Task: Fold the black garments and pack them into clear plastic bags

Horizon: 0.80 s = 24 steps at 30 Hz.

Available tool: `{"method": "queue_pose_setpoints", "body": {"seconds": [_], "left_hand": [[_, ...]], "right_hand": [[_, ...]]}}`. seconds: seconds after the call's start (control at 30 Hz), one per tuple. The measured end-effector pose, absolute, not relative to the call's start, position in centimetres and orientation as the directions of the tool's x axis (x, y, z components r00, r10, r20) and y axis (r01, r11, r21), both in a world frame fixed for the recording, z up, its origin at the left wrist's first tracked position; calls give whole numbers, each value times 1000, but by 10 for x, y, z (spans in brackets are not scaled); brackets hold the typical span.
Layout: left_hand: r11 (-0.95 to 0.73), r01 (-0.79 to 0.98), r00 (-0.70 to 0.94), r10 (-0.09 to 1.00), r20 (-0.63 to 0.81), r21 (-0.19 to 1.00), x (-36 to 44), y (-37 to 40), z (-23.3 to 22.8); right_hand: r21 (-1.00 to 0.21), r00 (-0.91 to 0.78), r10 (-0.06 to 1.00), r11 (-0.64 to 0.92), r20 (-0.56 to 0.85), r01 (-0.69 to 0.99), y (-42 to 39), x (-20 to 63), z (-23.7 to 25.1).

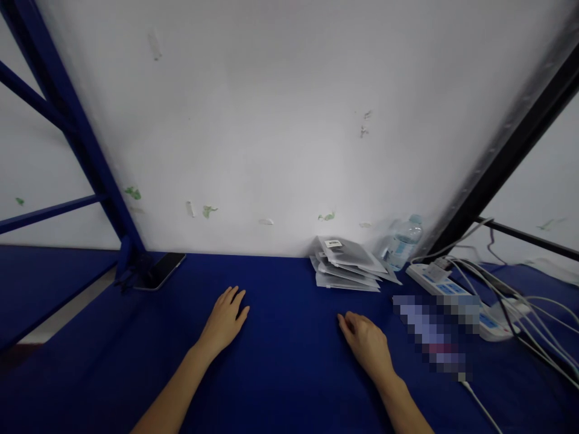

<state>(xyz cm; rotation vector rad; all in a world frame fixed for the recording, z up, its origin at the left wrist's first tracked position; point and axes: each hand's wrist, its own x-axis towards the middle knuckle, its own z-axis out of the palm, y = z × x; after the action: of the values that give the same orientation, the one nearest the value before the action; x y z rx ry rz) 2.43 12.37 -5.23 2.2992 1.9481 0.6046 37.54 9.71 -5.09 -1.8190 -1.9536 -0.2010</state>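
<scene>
My left hand (pixel 226 319) lies palm down on the blue tabletop (pixel 289 374), its fingers spread and nothing in it. To the right, my right hand (pixel 367 343) rests on the same surface with its fingers curled in and the thumb beside them. No object shows in it, though the palm side is hidden. Beyond it, near the wall, is a stack of clear zip bags (pixel 348 265), the top one with a small white label. A phone-like device (pixel 429 331), blurred out, lies to the right of my right hand with a white cable at its near end.
A dark-screened phone (pixel 165 269) lies at the back left by the blue metal frame (pixel 85 138). Behind the bags, a clear plastic bottle (pixel 404 244) leans near the wall. A white power strip (pixel 452 295) with several tangled cables (pixel 534 319) occupies the right side.
</scene>
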Motion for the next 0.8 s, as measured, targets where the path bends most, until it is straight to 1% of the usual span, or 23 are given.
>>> {"method": "queue_pose_setpoints", "body": {"seconds": [0.37, 0.57, 0.8], "left_hand": [[-179, 942, 128, 973, 191, 283, 28, 122, -44], [-181, 937, 124, 972, 199, 299, 28, 121, -45], [-187, 944, 125, 965, 231, 272, 28, 121, -47]], "right_hand": [[-203, -7, 911, 99, 412, 974, 98, 374, -46], [-217, -4, 915, 100, 404, 971, 98, 375, -46], [-221, 11, 918, 84, 396, 972, 100, 375, -48]]}}
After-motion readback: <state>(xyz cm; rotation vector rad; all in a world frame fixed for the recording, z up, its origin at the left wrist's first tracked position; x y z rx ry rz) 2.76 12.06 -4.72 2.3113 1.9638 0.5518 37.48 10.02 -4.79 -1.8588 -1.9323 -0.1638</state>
